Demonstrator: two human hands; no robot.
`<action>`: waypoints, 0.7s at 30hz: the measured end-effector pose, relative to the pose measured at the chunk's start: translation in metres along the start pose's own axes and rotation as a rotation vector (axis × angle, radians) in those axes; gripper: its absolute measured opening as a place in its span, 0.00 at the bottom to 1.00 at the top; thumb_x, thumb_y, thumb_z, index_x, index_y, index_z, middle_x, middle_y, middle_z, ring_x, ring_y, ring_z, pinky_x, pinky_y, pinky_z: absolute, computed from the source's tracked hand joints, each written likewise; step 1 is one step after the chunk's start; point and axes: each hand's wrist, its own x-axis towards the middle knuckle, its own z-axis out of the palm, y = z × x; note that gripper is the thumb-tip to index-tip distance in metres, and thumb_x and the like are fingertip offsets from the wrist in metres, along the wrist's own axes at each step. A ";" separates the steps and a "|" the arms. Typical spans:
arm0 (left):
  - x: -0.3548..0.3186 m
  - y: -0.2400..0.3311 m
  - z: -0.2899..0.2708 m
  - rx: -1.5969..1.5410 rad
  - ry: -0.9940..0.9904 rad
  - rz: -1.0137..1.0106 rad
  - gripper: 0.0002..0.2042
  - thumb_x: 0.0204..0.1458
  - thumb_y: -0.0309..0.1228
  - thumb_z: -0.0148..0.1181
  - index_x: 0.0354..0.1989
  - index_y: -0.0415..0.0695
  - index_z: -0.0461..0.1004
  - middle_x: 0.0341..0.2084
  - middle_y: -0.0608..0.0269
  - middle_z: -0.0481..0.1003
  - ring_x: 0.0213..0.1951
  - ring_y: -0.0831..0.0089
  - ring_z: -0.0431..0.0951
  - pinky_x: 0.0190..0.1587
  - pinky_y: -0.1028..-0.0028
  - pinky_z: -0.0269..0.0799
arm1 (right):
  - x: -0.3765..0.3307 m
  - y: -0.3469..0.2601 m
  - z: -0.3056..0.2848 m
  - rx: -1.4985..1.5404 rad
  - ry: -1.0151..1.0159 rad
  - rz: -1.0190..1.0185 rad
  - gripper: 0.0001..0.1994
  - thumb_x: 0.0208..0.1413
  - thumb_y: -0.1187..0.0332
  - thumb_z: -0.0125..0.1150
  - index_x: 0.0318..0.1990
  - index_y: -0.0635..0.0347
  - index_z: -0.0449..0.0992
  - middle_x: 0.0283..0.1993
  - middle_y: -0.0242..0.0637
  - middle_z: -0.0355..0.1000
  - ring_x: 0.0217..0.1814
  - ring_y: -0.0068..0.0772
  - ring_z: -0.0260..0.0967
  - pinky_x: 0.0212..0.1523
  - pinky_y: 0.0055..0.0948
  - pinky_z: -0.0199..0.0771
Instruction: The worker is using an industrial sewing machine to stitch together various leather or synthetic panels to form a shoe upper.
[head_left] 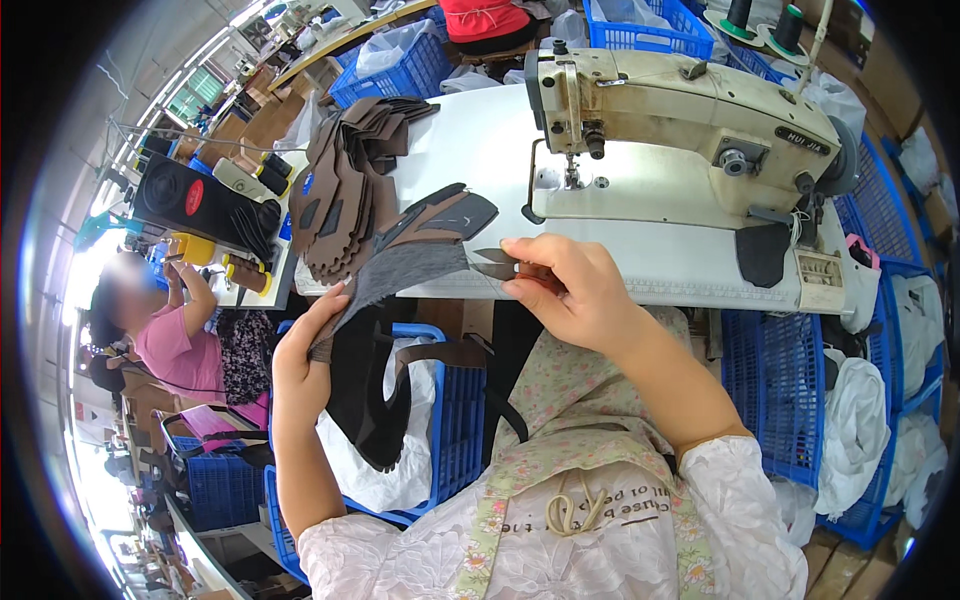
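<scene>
My left hand pinches the lower end of a grey and brown fabric shoe-upper piece held up over my lap. My right hand grips small metal thread snips, whose blades point left and touch the right edge of that piece. A long dark strip of joined pieces hangs from the held piece into the blue basket below. The cream sewing machine stands on the white table just beyond my hands.
A fanned stack of brown cut pieces lies on the table's left. A blue basket with a white bag sits by my left knee; more blue crates stand right. A person in pink works at far left.
</scene>
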 end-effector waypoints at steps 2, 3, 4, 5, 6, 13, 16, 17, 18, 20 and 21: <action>-0.001 -0.001 0.000 -0.031 0.014 -0.020 0.16 0.57 0.15 0.46 0.51 0.34 0.74 0.53 0.50 0.76 0.57 0.64 0.75 0.61 0.71 0.65 | 0.001 0.000 0.004 0.045 0.014 -0.040 0.17 0.55 0.73 0.67 0.51 0.63 0.71 0.29 0.39 0.72 0.22 0.29 0.68 0.24 0.25 0.66; -0.001 -0.001 0.000 -0.030 0.012 -0.021 0.16 0.57 0.15 0.46 0.51 0.34 0.74 0.53 0.50 0.76 0.57 0.64 0.75 0.61 0.71 0.65 | 0.003 -0.002 0.004 0.046 0.025 -0.033 0.16 0.54 0.73 0.67 0.49 0.62 0.73 0.32 0.39 0.75 0.25 0.31 0.72 0.26 0.26 0.70; -0.001 -0.002 0.000 -0.030 0.012 -0.014 0.15 0.58 0.15 0.46 0.51 0.34 0.74 0.53 0.50 0.76 0.56 0.64 0.75 0.61 0.71 0.65 | 0.004 -0.003 0.005 0.048 0.034 -0.026 0.15 0.53 0.72 0.68 0.48 0.60 0.74 0.34 0.39 0.77 0.28 0.33 0.77 0.28 0.27 0.74; -0.001 -0.003 -0.001 -0.031 0.011 -0.007 0.15 0.58 0.15 0.47 0.51 0.34 0.74 0.53 0.50 0.76 0.56 0.64 0.75 0.61 0.71 0.65 | 0.005 -0.003 0.006 0.050 0.035 -0.024 0.15 0.53 0.72 0.68 0.48 0.60 0.74 0.34 0.39 0.77 0.28 0.33 0.77 0.28 0.27 0.74; -0.001 -0.003 -0.001 -0.030 0.010 -0.009 0.15 0.58 0.15 0.47 0.51 0.34 0.74 0.53 0.50 0.76 0.56 0.64 0.75 0.61 0.71 0.65 | 0.006 -0.002 0.007 0.045 0.028 -0.036 0.15 0.53 0.72 0.68 0.47 0.60 0.74 0.34 0.39 0.77 0.28 0.33 0.77 0.27 0.27 0.74; 0.001 -0.006 0.000 -0.046 0.003 -0.008 0.14 0.59 0.17 0.47 0.52 0.34 0.74 0.54 0.50 0.76 0.56 0.64 0.75 0.61 0.71 0.65 | 0.011 0.001 0.013 0.053 0.049 -0.051 0.13 0.53 0.72 0.67 0.46 0.60 0.75 0.32 0.38 0.77 0.27 0.34 0.76 0.26 0.27 0.73; 0.001 -0.004 -0.001 -0.050 0.001 -0.017 0.15 0.59 0.16 0.47 0.52 0.34 0.74 0.54 0.51 0.76 0.57 0.65 0.75 0.61 0.71 0.65 | 0.014 0.001 0.013 0.026 0.039 -0.063 0.12 0.53 0.72 0.67 0.45 0.59 0.75 0.32 0.38 0.77 0.26 0.34 0.75 0.25 0.27 0.72; -0.001 -0.004 -0.002 -0.051 0.004 -0.028 0.15 0.59 0.16 0.46 0.52 0.34 0.74 0.54 0.51 0.76 0.57 0.65 0.75 0.61 0.71 0.65 | 0.014 0.000 0.012 0.029 0.036 -0.064 0.12 0.53 0.72 0.67 0.45 0.59 0.75 0.32 0.38 0.77 0.26 0.34 0.75 0.25 0.27 0.72; -0.005 -0.004 -0.004 -0.050 0.015 -0.043 0.15 0.59 0.16 0.46 0.52 0.34 0.74 0.54 0.51 0.76 0.57 0.65 0.75 0.61 0.71 0.65 | 0.014 -0.004 0.012 0.009 0.019 -0.078 0.12 0.52 0.72 0.67 0.44 0.59 0.76 0.32 0.39 0.77 0.25 0.35 0.74 0.25 0.27 0.72; -0.009 -0.005 -0.009 -0.023 0.028 -0.086 0.16 0.59 0.15 0.46 0.53 0.35 0.74 0.53 0.52 0.76 0.58 0.66 0.74 0.62 0.70 0.64 | 0.010 -0.011 0.011 0.010 -0.017 -0.098 0.12 0.52 0.72 0.68 0.44 0.60 0.76 0.32 0.39 0.77 0.24 0.36 0.74 0.24 0.28 0.71; -0.008 -0.002 -0.009 -0.046 0.054 -0.139 0.17 0.58 0.15 0.46 0.54 0.36 0.74 0.53 0.53 0.76 0.59 0.66 0.73 0.62 0.70 0.63 | 0.006 -0.015 0.009 -0.028 0.008 -0.123 0.13 0.51 0.72 0.68 0.44 0.60 0.76 0.31 0.39 0.77 0.24 0.36 0.73 0.24 0.28 0.70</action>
